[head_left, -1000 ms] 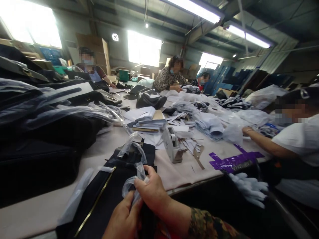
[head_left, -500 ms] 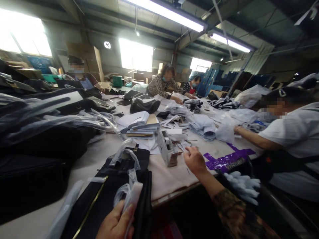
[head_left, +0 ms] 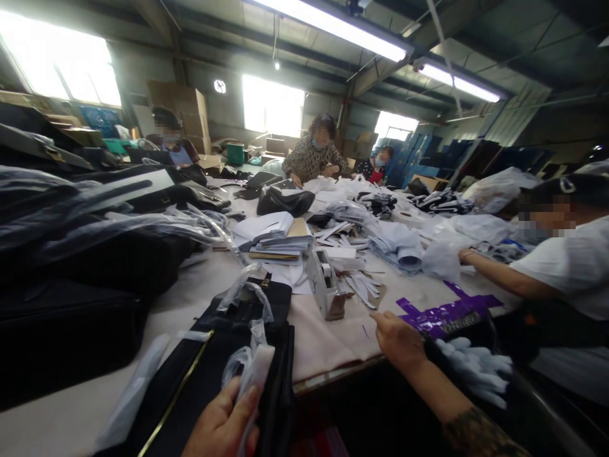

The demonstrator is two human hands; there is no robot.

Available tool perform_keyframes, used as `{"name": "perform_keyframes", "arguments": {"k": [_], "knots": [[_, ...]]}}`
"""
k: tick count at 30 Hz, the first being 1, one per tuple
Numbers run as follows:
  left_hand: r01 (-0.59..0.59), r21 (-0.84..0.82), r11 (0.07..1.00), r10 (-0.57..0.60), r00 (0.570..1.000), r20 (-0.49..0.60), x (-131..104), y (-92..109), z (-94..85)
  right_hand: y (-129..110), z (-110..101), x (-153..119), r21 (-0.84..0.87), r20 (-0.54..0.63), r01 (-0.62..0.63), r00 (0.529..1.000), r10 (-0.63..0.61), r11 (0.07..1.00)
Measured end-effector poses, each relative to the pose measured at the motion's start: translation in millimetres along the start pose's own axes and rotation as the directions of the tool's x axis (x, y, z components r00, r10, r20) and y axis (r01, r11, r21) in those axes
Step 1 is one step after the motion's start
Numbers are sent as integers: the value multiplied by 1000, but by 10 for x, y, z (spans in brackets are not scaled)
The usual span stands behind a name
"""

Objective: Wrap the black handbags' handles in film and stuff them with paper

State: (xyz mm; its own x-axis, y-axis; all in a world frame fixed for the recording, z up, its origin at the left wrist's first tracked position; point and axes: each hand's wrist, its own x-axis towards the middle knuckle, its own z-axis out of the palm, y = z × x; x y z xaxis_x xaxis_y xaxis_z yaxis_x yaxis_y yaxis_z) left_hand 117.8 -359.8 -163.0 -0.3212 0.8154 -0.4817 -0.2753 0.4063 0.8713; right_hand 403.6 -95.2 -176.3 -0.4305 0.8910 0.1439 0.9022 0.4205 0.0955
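My left hand (head_left: pixel 226 416) grips a strap (head_left: pixel 257 371) wrapped in clear plastic, fingers and thumb closed round it. Beneath it lies a black bag (head_left: pixel 207 377) with a gold zip (head_left: pixel 178 390) and a plastic-wrapped top handle (head_left: pixel 259 298). My right hand (head_left: pixel 402 339) is out over the table's front edge, thumb and forefinger pinched together. Whatever sits between those fingertips, if anything, is too small to make out. Left of that hand stands a grey tape dispenser (head_left: pixel 326 289), apart from the fingers.
Black bags (head_left: pixel 90 266) are heaped at left. Paper stacks (head_left: pixel 280 244), white strips and plastic-wrapped rolls cover the middle. Purple tape (head_left: pixel 442 314) and a pale glove (head_left: pixel 476 368) lie at right. A co-worker (head_left: pixel 571 254) sits at right; several others work across the table.
My right hand has moved away from the tape dispenser, rightward and toward me. My left hand keeps its grip on the strap. The view has shifted slightly left.
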Motion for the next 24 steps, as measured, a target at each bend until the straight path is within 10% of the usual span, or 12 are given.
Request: {"name": "perform_keyframes", "arguments": {"k": [5, 11, 24], "knots": [[-52, 36, 998, 51, 998, 33, 30, -19, -14, -185, 43, -266, -39, 131, 122, 985, -116, 992], [-38, 49, 998, 37, 999, 26, 45, -52, -32, -325, 5, 49, 102, 245, -71, 968, 44, 992], [-69, 27, 997, 68, 997, 42, -38, 37, -19, -162, 165, 350, 427, 176, -214, 973, 151, 879]]}}
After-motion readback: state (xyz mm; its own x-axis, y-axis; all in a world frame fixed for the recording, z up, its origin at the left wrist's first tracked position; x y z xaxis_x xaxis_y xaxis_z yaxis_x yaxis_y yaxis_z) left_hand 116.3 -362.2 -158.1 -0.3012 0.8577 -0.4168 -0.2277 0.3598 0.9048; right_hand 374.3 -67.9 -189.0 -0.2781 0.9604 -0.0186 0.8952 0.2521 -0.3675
